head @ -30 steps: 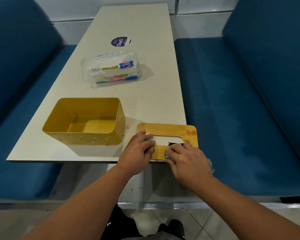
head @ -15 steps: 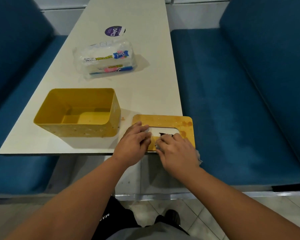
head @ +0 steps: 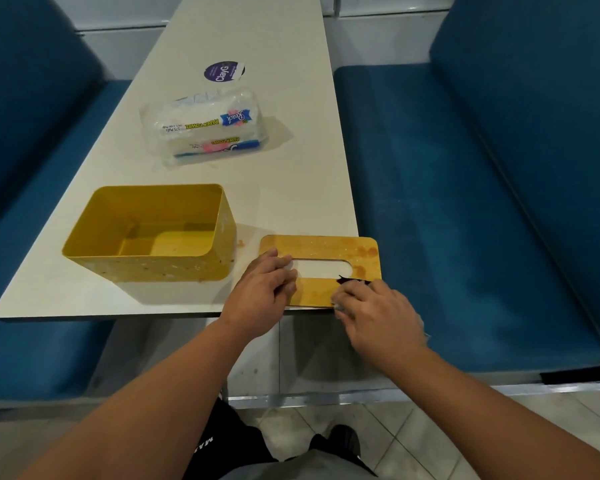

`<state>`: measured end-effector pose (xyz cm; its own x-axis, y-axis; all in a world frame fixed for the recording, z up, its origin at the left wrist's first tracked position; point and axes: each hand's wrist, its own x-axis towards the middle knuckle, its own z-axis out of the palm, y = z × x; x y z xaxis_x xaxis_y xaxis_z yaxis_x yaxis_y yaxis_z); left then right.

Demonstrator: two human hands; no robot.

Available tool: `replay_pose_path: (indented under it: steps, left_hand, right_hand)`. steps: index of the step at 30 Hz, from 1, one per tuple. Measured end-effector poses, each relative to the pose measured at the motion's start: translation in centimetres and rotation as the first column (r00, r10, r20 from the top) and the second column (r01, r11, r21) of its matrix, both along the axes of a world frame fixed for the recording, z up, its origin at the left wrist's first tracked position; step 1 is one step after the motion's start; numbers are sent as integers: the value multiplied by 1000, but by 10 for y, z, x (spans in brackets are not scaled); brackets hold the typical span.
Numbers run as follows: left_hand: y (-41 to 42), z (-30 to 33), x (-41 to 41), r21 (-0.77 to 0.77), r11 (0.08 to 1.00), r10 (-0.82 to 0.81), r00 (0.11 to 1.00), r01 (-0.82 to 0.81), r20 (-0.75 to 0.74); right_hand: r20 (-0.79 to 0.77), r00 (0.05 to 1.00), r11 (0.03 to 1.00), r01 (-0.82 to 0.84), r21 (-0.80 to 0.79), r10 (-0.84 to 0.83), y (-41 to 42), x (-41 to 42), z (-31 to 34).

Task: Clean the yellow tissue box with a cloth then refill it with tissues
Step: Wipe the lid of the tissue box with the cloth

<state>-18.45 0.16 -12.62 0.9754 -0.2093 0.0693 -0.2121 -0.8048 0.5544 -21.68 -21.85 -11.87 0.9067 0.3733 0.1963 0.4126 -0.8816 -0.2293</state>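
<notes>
The yellow tissue box (head: 146, 270) stands open and empty near the table's front left, its outer wall speckled with dirt. Its flat lid (head: 323, 249), with a slot in the middle and brown stains at the right end, lies at the front right corner. My left hand (head: 260, 292) presses down on the lid's left end. My right hand (head: 378, 313) holds a cloth (head: 350, 280), mostly hidden under the fingers, against the lid's front right part. A clear pack of paper towels (head: 208, 128) lies farther back on the table.
The white table (head: 284, 188) is long and narrow, with a round purple sticker (head: 224, 71) behind the pack. Blue upholstered benches (head: 465, 202) flank it on both sides. The lid overhangs the table's right edge. Tiled floor and my legs are below.
My right hand with the cloth has slid rightward along the lid's front edge. My left hand stays on the lid's left end. The camera has shifted slightly.
</notes>
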Motion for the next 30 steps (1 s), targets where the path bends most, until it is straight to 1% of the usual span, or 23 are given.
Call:
replay_pose_path:
  steps: [3,5,7,11,13,16,21,23,26,28,30]
  left_hand:
    - [-1,2,-1,9,1000,-1,1000,1,-22]
    - [-1,4,-1,25,1000,1,999,0,-37]
    - [-4,9,1,80,997,-12,1000,14,-29]
    - [-16,23,9,285,956,-70,997,62,15]
    - [-26,29,10,305,943,-147,989,130,31]
    - [-38,27,6,332,915,-246,969,229,9]
    - [-34,10,3,169,971,-172,985,169,0]
    - [-33,8,4,150,975,-162,987,163,-15]
    - [-33,9,5,146,977,-149,988,153,-42]
    - [-33,8,5,139,979,-147,988,150,-39]
    - [-33,8,5,131,980,-146,989,148,-28]
  right_hand:
    - [-5,998,998,55,16,-55,-22,0,7]
    - [15,987,985,156,73,-157,-35,2,11]
    - [7,972,966,231,117,-233,-46,5,13]
    - [27,976,974,214,76,-216,-44,3,8]
    - [48,978,978,201,53,-204,-38,3,9]
    - [58,985,985,162,50,-165,-25,5,11]
    - [13,996,996,83,10,-83,-13,5,-2]
    - [-8,994,994,105,22,-105,-25,9,-5]
    - [-67,979,980,193,42,-190,-38,27,-2]
    - [-64,985,985,165,42,-162,-31,30,0]
    - [-78,993,995,91,37,-88,-21,21,-1]
